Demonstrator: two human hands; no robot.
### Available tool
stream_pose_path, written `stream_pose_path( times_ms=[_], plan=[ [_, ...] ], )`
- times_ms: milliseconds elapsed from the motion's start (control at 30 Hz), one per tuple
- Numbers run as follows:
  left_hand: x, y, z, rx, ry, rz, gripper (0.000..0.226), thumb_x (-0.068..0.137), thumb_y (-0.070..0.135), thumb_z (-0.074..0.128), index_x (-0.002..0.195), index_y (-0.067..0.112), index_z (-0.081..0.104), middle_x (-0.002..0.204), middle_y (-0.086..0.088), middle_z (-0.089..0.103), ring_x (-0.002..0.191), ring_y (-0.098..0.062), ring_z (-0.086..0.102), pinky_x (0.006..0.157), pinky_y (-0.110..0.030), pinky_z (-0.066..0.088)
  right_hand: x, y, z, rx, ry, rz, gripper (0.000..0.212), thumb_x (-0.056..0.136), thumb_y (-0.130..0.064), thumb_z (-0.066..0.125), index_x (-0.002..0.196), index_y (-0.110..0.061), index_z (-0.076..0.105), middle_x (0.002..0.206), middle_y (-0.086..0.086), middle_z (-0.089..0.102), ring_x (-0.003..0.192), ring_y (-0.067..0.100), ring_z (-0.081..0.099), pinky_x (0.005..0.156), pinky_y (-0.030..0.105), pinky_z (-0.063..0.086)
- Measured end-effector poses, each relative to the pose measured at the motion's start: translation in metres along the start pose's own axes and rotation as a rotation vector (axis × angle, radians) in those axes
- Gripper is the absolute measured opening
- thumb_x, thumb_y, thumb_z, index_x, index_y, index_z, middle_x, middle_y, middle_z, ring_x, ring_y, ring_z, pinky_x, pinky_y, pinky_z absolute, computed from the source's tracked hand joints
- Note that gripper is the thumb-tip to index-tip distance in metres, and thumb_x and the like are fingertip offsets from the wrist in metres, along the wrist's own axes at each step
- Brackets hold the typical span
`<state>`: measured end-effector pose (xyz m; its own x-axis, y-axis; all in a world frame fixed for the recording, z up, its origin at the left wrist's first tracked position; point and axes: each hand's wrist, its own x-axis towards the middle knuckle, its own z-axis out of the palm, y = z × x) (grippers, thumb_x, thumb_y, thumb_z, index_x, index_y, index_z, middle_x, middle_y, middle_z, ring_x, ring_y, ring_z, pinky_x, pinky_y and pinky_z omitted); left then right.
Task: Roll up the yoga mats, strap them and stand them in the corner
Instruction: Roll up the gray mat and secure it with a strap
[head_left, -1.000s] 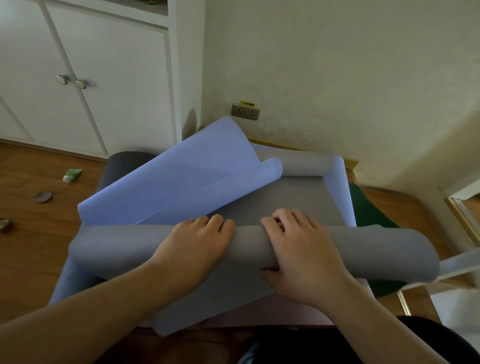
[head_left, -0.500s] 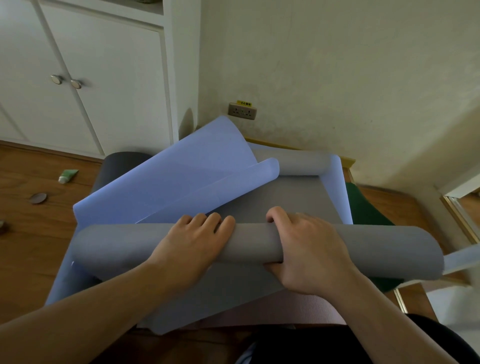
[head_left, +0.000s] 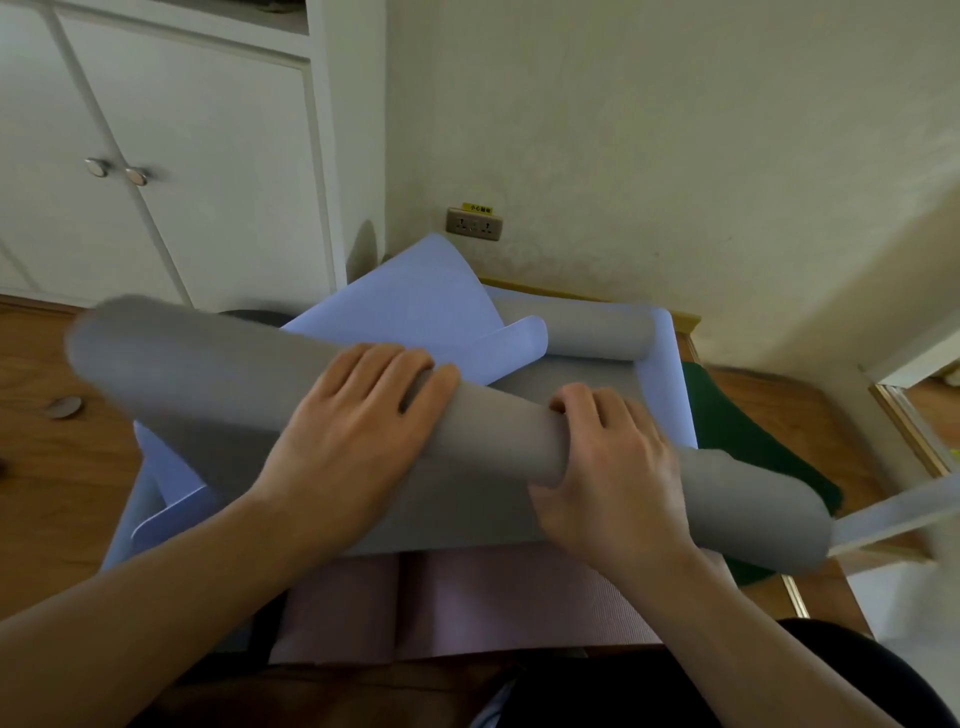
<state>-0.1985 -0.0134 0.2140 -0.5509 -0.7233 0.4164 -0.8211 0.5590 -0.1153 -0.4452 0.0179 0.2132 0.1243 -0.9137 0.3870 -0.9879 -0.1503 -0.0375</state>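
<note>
Since half a second ago the grey roll (head_left: 208, 364) has swung out of level: its left end now rides high toward the cabinet (head_left: 156, 156) while its right end dips low over the green mat (head_left: 748, 441), and both ends are blurred.

Nearest the person, a pink mat (head_left: 467, 608) lies flat on the wooden floor (head_left: 52, 493), its far part covered by the unrolled grey sheet that runs into the roll. Both hands are on that roll. The left hand (head_left: 353, 441) lies across the top of it with fingers fairly straight, pressing down. The right hand (head_left: 618, 478) grasps it, fingers curled over the far side and thumb tucked beneath.

Beyond the hands, a lavender mat (head_left: 405, 312) lies loosely folded, 1 corner curling up, with a second grey curl (head_left: 597, 332) at its far edge. A dark mat (head_left: 254, 315) peeks out behind the roll's raised end. On the floor to the left sits a small round object (head_left: 63, 407). Farthest back, a wall socket (head_left: 474, 224) with a yellow label sits low on the cream wall (head_left: 675, 156), beside the white cabinet.
</note>
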Motion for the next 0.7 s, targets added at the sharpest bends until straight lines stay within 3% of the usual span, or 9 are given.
stream_pose_path(
  times_ms=[67,167,267,367,500,567,700],
  plan=[
    [0.003,0.001,-0.002,0.028,0.013,-0.015,0.069,0.076,0.003,0.067,0.143,0.001,0.053,0.136,-0.023,0.055,0.125,-0.044,0.053,0.113,-0.054,0.037,-0.002,-0.003,0.003,0.049,0.025,0.043,0.054,0.066,-0.034,0.082,0.110,-0.020,0.055,0.098,0.002,0.061,0.083,0.027,0.057,0.068,0.042,0.053],
    [-0.005,0.010,0.009,0.074,-0.159,-0.025,0.087,0.063,0.006,0.072,0.146,0.002,0.048,0.132,-0.024,0.053,0.118,-0.046,0.052,0.108,-0.057,0.039,-0.010,-0.007,0.012,0.074,-0.115,0.029,0.054,0.068,-0.043,0.082,0.109,-0.024,0.053,0.096,-0.002,0.061,0.081,0.024,0.058,0.065,0.038,0.051],
    [-0.018,0.011,0.027,0.064,-0.347,-0.018,0.085,0.053,0.017,0.085,0.131,0.006,0.054,0.108,-0.015,0.057,0.091,-0.037,0.055,0.083,-0.049,0.049,-0.014,-0.012,0.017,0.089,-0.335,-0.071,0.049,0.073,-0.046,0.074,0.112,-0.029,0.049,0.098,-0.007,0.061,0.086,0.019,0.060,0.067,0.032,0.045],
    [-0.026,0.007,0.035,0.000,-0.423,-0.008,0.070,0.045,0.029,0.089,0.107,0.014,0.061,0.087,-0.005,0.059,0.069,-0.028,0.055,0.062,-0.041,0.050,-0.010,-0.014,0.014,0.094,-0.451,-0.142,0.056,0.078,-0.048,0.070,0.123,-0.031,0.043,0.108,-0.008,0.060,0.096,0.018,0.060,0.073,0.033,0.047],
    [-0.026,0.003,0.034,-0.035,-0.400,-0.021,0.061,0.046,0.029,0.088,0.100,0.017,0.062,0.080,-0.001,0.058,0.062,-0.024,0.055,0.059,-0.039,0.050,-0.012,-0.020,0.012,-0.107,-0.428,-0.220,0.087,0.067,-0.057,0.083,0.135,-0.021,0.045,0.120,0.004,0.058,0.104,0.027,0.058,0.091,0.042,0.053],
    [-0.022,-0.001,0.031,-0.047,-0.372,-0.023,0.058,0.046,0.029,0.086,0.097,0.017,0.062,0.078,0.001,0.057,0.061,-0.023,0.054,0.058,-0.037,0.049,-0.013,-0.022,0.017,-0.144,-0.371,-0.219,0.096,0.052,-0.054,0.093,0.130,-0.018,0.049,0.115,0.008,0.055,0.095,0.028,0.058,0.081,0.043,0.054],
    [-0.021,-0.001,0.028,-0.061,-0.365,0.002,0.063,0.055,0.038,0.083,0.111,0.018,0.063,0.090,0.001,0.062,0.074,-0.023,0.059,0.068,-0.038,0.052,-0.006,-0.010,0.019,-0.099,-0.303,-0.195,0.075,0.054,-0.044,0.089,0.115,-0.022,0.052,0.099,0.002,0.054,0.078,0.024,0.057,0.063,0.034,0.044]
  ],
)
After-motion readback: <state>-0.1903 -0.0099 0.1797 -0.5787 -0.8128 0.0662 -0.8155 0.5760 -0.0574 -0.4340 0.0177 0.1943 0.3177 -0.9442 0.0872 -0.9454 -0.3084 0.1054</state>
